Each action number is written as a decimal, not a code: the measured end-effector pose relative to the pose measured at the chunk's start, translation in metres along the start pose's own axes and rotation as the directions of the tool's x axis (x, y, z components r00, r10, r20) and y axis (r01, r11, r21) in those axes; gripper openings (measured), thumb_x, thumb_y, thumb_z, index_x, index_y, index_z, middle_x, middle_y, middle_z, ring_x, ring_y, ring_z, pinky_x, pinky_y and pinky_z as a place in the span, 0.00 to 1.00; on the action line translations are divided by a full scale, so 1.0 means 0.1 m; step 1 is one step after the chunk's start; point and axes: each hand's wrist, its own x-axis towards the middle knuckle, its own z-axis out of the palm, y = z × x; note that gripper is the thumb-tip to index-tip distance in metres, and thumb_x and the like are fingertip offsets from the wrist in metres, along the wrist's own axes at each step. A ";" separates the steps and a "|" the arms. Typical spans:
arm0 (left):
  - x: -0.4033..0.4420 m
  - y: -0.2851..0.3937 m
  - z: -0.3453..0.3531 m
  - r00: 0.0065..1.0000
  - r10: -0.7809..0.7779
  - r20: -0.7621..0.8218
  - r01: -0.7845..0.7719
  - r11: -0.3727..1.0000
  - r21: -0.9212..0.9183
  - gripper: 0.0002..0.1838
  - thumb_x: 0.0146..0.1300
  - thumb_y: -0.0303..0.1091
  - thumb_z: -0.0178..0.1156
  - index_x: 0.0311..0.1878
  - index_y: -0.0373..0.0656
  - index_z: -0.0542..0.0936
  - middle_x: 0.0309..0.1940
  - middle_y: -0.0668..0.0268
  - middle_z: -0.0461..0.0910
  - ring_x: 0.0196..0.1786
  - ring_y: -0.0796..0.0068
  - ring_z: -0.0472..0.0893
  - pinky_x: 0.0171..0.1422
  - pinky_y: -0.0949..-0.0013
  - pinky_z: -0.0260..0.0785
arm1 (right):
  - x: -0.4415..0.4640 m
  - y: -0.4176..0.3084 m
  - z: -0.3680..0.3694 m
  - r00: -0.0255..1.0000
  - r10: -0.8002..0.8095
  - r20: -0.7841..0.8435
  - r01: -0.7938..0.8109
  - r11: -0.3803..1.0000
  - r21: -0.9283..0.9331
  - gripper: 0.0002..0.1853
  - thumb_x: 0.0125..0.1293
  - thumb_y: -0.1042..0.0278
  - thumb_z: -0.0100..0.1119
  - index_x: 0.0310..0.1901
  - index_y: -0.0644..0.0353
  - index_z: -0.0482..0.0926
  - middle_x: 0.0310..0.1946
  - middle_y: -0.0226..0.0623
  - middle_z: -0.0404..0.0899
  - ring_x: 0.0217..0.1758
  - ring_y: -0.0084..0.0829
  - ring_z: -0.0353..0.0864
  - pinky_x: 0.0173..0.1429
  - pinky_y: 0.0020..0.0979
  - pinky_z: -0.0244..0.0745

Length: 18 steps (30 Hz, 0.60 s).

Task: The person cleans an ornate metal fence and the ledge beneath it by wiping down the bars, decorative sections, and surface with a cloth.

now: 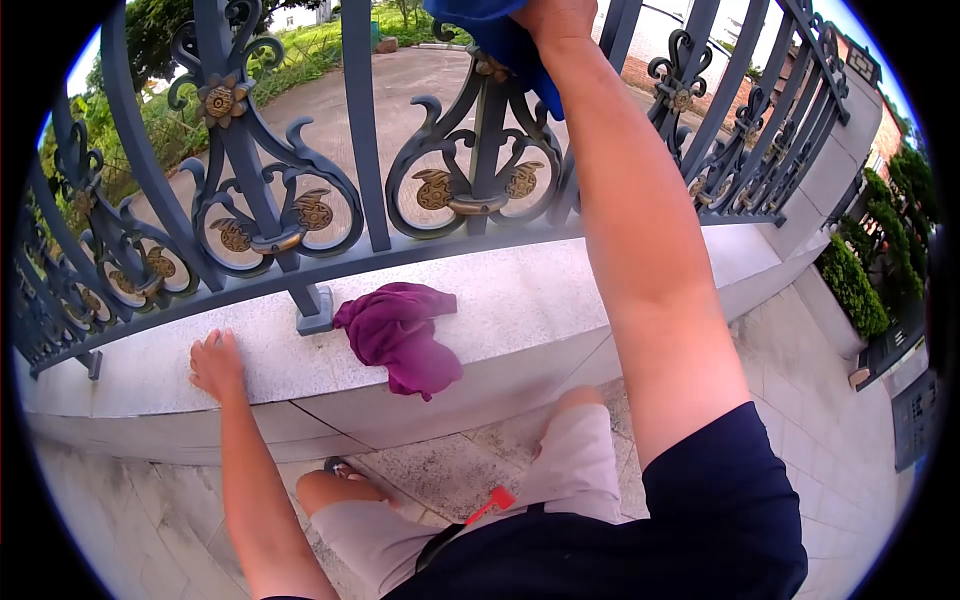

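My right hand (556, 18), partly cut off by the top edge of the view, is closed on a blue cloth (495, 38). The cloth lies against an upper part of the dark grey metal fence (379, 130), over a scrolled ornament. My left hand (217, 367) rests on the pale stone ledge (520, 300) with its fingers spread and nothing in it. Right of that hand, a crumpled purple cloth (400, 335) lies on the ledge near a fence foot (315, 312), its lower end hanging over the front edge.
Bronze-coloured flowers (222, 100) and scrolls decorate the fence bars. A stone pillar (840, 160) stands at the right end, with a hedge (852, 285) beyond it. Below the ledge is tiled paving (800, 420). A small red tool-like object (492, 503) sits at my waist.
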 end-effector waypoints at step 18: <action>-0.03 0.05 0.05 0.998 -0.009 -0.062 0.008 1.000 -0.023 0.23 0.77 0.58 0.63 0.69 0.65 0.88 0.79 0.61 0.73 0.84 0.57 0.69 0.89 0.31 0.51 | -0.44 -0.38 -0.28 0.990 0.141 -0.024 -0.123 0.923 0.366 0.08 0.71 0.61 0.70 0.45 0.54 0.91 0.44 0.42 0.91 0.51 0.51 0.89 0.59 0.48 0.82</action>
